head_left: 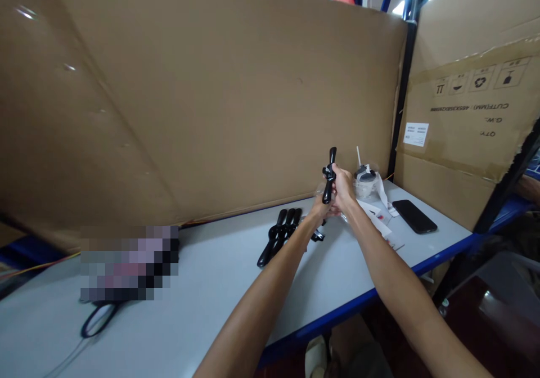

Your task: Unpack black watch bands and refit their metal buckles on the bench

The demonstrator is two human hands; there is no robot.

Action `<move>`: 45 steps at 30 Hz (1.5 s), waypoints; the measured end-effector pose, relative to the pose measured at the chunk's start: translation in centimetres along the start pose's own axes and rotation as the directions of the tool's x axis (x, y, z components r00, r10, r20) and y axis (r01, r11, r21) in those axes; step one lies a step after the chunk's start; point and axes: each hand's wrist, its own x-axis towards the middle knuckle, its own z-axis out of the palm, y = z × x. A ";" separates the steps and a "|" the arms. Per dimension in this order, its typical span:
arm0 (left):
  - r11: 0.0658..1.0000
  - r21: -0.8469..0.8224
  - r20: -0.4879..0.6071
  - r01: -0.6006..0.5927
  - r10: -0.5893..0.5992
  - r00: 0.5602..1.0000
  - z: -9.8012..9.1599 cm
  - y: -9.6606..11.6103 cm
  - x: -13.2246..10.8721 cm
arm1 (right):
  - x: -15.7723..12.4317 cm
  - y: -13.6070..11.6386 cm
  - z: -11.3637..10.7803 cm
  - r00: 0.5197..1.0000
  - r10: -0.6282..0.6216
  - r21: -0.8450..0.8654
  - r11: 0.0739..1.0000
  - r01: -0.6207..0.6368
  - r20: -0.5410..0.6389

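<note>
A black spokeshave (332, 161), with a handle at each end and a wider middle, stands nearly upright above the back of the table. My right hand (343, 185) is closed around its middle. Just below, my left hand (321, 206) is bent in at the lower handle. Its fingers are mostly hidden, and what they grip cannot be made out. Some clear plastic shows beside the left hand. Several similar black spokeshaves (278, 233) lie side by side on the table, left of my forearms. A small dark metallic part (318, 235) shows partly behind my left wrist.
On the right are a black phone (414, 216), white papers (377, 220) and a lidded cup (366, 182) with a straw. A blurred-out item with a dark loop (99, 320) lies left on the white table (202, 288). Cardboard (236, 97) walls the back and right.
</note>
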 end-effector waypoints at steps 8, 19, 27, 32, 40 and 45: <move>0.984 0.159 -0.196 -0.082 0.113 0.974 -3.4 2.0 -3.5 | -0.5 0.7 0.5 0.994 0.055 0.034 0.998 -0.059 0.094; 0.996 -0.082 -0.151 0.027 -0.039 0.988 -10.9 1.6 -17.2 | -6.4 5.3 3.4 0.808 0.353 -0.189 0.936 -0.298 0.472; 0.987 0.156 -0.204 -0.027 0.059 0.977 -12.0 0.0 -20.6 | -11.0 7.5 4.4 0.656 0.410 -0.347 0.909 -0.232 0.634; 0.986 0.156 -0.207 -0.061 0.093 0.974 -12.9 -1.2 -20.5 | -11.8 7.9 4.6 0.634 0.391 -0.400 0.906 -0.139 0.667; 0.997 0.074 -0.259 -0.011 0.029 0.966 -14.0 -1.6 -20.7 | -11.2 8.8 4.5 0.624 0.347 -0.517 0.850 0.107 0.700; 1.000 0.018 -0.342 0.015 -0.008 0.940 -14.2 -1.8 -20.7 | -8.2 5.0 3.1 0.774 -0.073 -0.724 0.309 0.617 0.629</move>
